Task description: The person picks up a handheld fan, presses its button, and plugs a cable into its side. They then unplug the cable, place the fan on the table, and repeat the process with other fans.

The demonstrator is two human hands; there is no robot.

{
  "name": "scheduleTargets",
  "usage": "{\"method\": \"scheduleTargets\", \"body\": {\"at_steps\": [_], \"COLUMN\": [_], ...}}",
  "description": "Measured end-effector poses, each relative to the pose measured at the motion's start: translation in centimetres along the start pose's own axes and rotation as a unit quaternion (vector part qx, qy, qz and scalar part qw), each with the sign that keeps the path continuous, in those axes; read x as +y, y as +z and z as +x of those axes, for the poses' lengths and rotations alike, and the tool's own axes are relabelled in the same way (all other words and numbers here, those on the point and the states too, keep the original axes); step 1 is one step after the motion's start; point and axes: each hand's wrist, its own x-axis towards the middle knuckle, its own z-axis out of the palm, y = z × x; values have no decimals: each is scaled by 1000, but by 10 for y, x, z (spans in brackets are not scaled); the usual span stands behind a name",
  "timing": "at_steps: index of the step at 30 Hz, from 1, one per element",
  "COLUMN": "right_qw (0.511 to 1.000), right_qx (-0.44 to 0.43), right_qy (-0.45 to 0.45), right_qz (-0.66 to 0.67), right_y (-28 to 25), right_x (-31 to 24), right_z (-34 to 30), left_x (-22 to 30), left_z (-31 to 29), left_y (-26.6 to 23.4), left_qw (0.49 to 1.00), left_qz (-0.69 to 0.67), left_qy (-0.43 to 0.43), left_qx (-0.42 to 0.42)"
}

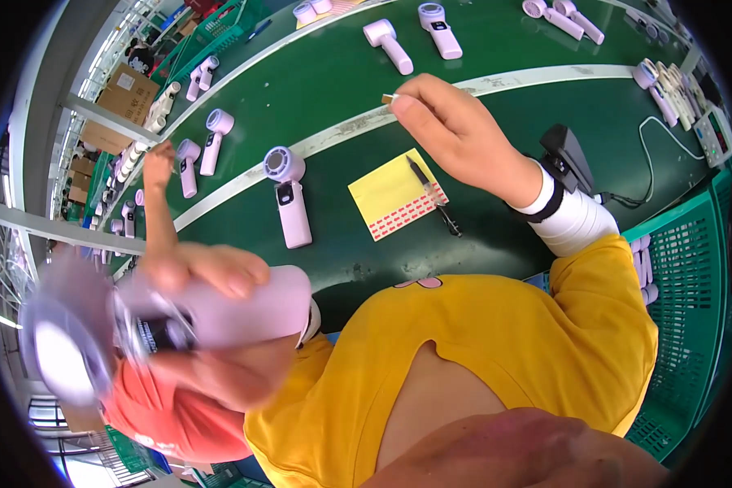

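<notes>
At the lower left, raised close and blurred, a lilac handheld fan is gripped in my left hand. Its round head points left. Over the white strip of the bench, my right hand pinches a small brown and white piece between thumb and fingertips. Below that hand lies a yellow sheet with rows of red arrow marks along one edge, and a black pen rests across it. Another lilac handheld fan lies on the green bench left of the sheet.
Several lilac fans, one of them at the top, are spread over the far bench. A black stand and a cabled grey device are on the right. A green basket stands beside me. A co-worker's red sleeve shows at left.
</notes>
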Motion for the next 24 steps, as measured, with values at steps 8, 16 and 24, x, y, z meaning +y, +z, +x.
{"method": "scheduleTargets", "body": {"at_steps": [8,16,24], "right_qw": [998,997,988], "right_qx": [7,-67,-134], "right_qy": [-39,10,-36], "right_qz": [-51,21,67], "right_y": [4,-13,-21], "right_x": [-7,-25,-34], "right_z": [-4,-4,-11], "left_x": [27,2,-49], "left_z": [5,3,9], "left_y": [-7,12,2], "left_qw": [993,973,856], "left_qz": [-90,-94,-123], "left_qy": [24,-211,-487], "left_qx": [-71,-6,-121]}}
